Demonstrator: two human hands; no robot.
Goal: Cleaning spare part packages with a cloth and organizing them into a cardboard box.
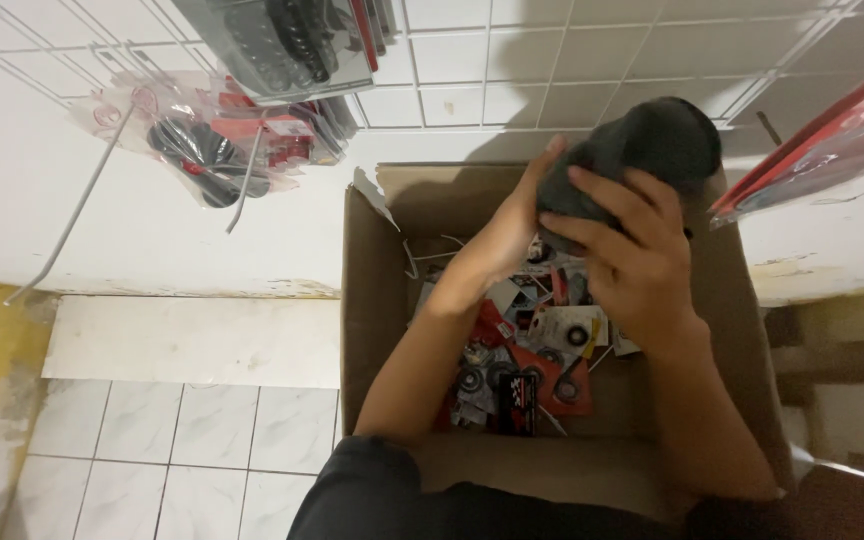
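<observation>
Both of my hands hold a dark grey rounded object point(657, 140) above the far end of an open cardboard box point(367, 300). My left hand point(512, 225) grips its left side from below. My right hand point(632, 255) wraps its front with fingers spread over it. Inside the box lie several small packaged parts point(527, 365) on red, black and white cards, with round black pieces. My forearms hide part of the contents.
A white wire grid panel point(512, 60) covers the wall ahead, with bagged black and red goods point(212, 150) hanging on hooks at upper left. A red flat package point(822, 140) hangs at upper right. White tiled floor point(182, 440) lies left of the box.
</observation>
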